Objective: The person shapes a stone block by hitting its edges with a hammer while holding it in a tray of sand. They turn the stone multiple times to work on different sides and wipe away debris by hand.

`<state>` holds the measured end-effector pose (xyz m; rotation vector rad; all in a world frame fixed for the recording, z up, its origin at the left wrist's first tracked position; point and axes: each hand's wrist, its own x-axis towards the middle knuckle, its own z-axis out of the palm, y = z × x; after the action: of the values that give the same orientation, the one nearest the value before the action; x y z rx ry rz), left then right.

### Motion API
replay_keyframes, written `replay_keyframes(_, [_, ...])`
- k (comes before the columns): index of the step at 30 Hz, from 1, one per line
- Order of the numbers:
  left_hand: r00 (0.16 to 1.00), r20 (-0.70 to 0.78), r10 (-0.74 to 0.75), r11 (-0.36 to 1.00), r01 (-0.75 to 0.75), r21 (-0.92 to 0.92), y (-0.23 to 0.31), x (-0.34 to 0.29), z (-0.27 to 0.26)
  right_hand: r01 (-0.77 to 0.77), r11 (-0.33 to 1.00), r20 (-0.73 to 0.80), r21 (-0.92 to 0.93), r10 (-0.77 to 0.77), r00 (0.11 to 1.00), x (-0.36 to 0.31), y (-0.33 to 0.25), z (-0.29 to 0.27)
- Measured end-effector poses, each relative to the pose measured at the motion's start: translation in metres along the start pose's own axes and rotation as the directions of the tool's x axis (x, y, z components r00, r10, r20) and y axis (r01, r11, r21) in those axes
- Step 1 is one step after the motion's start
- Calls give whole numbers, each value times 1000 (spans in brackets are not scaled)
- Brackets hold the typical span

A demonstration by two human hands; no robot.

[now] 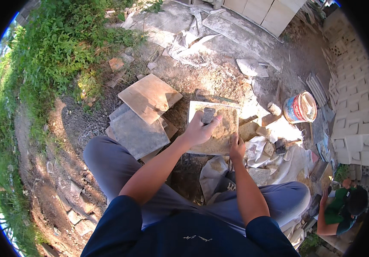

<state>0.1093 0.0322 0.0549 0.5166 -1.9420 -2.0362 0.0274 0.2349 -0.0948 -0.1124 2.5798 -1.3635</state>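
A square tile (224, 130) with a rough, tan, crusted face and a pale rim is in front of me, above my crossed legs. My left hand (199, 129) is closed around a small grey block-shaped tool (209, 115), over the upper left part of the tile. Its lower end is hidden by my fingers. At the tile's lower right edge, my right hand (237, 148) grips the side, thumb up along it. To the left lie a tan tile (150, 97) and a grey tile (139, 133), overlapping in a loose pile.
A round bucket (299, 108) stands at the right, beside broken rubble (269, 148) and crumpled white sheeting. Green weeds (64, 47) grow at the far left. Stacked pale blocks (351, 94) line the right side. Another person (343, 207) in green sits at the lower right.
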Motion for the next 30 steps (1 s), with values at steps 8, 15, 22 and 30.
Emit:
replay_keyframes(8, [990, 113, 84, 983, -63, -174, 7, 1, 1, -84, 995, 57, -52, 86, 995, 4, 5, -6])
replay_keyframes(15, [991, 110, 83, 994, -73, -86, 25, -4, 12, -105, 988, 10, -118, 107, 994, 3, 16, -14])
replay_keyframes(22, [981, 65, 181, 983, -181, -19, 11, 7, 13, -89, 993, 10, -73, 90, 996, 14, 4, -7])
replay_keyframes(30, [990, 52, 134, 990, -136, 46, -2, 16, 5, -98, 994, 38, -38, 99, 994, 6, -7, -5])
